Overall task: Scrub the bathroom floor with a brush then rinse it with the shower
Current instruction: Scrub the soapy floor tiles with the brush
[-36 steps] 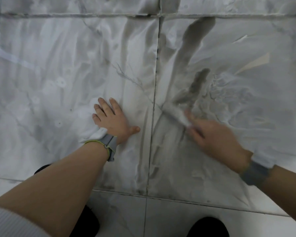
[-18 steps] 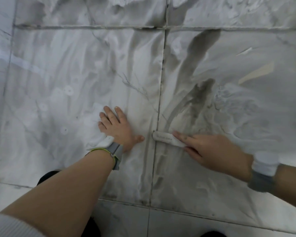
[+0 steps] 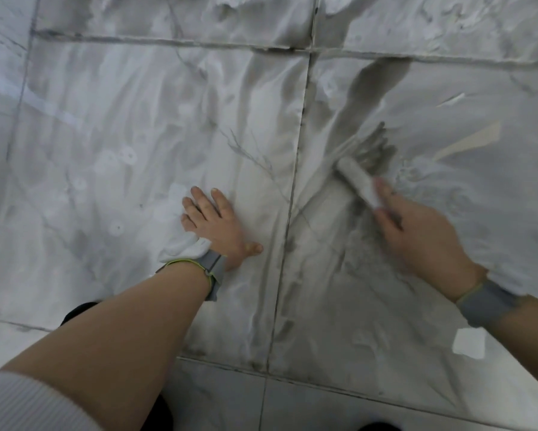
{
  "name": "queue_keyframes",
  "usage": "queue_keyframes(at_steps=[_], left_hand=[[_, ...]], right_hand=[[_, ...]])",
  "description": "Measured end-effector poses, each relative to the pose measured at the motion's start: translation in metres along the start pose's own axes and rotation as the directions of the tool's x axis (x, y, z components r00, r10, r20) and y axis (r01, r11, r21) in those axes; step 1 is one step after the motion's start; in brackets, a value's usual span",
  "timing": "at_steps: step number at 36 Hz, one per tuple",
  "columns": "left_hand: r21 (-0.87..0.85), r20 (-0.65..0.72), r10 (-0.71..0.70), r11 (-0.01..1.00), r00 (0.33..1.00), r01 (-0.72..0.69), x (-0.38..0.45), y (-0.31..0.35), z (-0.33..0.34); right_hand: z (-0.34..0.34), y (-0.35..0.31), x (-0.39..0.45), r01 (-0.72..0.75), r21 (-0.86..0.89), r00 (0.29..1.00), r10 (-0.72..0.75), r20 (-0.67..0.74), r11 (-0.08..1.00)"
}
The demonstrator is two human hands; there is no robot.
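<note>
Both forearms are bare. The left wrist carries a grey wristband [image 3: 213, 269] edged with a thin yellow-green cord; the right wrist carries a similar grey wristband [image 3: 487, 303]. A white ribbed sleeve [image 3: 22, 405] covers the left upper arm.

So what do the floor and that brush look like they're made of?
The floor looks like polished marble or marble-look tile: grey veins, dark grout lines, a film of white suds. The brush, held in the right hand, seems to be white plastic with a matte back; its bristles are hidden.
</note>
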State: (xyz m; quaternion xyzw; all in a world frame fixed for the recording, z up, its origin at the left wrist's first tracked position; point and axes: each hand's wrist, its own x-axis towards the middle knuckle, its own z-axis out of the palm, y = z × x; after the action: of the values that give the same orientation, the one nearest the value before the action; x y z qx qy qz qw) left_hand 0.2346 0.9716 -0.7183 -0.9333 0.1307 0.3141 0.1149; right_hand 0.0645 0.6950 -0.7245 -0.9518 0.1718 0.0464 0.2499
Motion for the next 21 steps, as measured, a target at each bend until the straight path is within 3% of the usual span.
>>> queue_keyframes(at_steps=[1,3,6,9,12,14,16,19,21], left_hand=[[-0.001,-0.001,0.006,1.000,1.000,-0.006,0.000,-0.001,0.001],[0.001,0.000,0.024,1.000,1.000,-0.024,-0.002,-0.002,0.002],[0.063,-0.013,-0.013,0.998,1.000,0.014,-0.006,0.003,0.000],[0.111,-0.019,-0.044,0.993,0.999,0.046,-0.005,0.009,-0.002],[0.118,-0.013,-0.051,0.992,0.999,0.052,0.000,0.006,0.001],[0.122,-0.012,-0.042,0.992,0.999,0.043,0.003,0.006,0.004],[0.116,-0.012,-0.052,0.992,0.999,0.053,0.002,0.005,0.005],[0.116,-0.009,-0.043,0.992,0.999,0.044,0.004,0.004,0.005],[0.102,-0.010,-0.056,0.993,0.998,0.057,0.004,-0.003,0.005]], right_hand=[[-0.005,0.004,0.001,-0.107,0.026,0.994,0.108,-0.030,0.994],[-0.004,-0.007,-0.010,-0.187,0.041,0.982,0.189,-0.028,0.981],[0.022,-0.041,-0.065,-0.078,0.061,0.988,0.069,0.141,0.995],[0.049,-0.078,-0.118,0.062,0.073,0.940,-0.083,0.331,0.995],[0.060,-0.096,-0.149,0.164,0.052,0.908,-0.171,0.383,0.985],[0.054,-0.076,-0.149,0.069,0.032,0.958,-0.075,0.278,0.997],[0.036,-0.047,-0.140,-0.146,0.038,0.981,0.140,0.136,0.988],[0.001,-0.008,-0.132,-0.501,0.065,0.865,0.499,0.048,0.863],[-0.008,-0.006,-0.134,-0.604,0.118,0.795,0.606,0.023,0.788]])
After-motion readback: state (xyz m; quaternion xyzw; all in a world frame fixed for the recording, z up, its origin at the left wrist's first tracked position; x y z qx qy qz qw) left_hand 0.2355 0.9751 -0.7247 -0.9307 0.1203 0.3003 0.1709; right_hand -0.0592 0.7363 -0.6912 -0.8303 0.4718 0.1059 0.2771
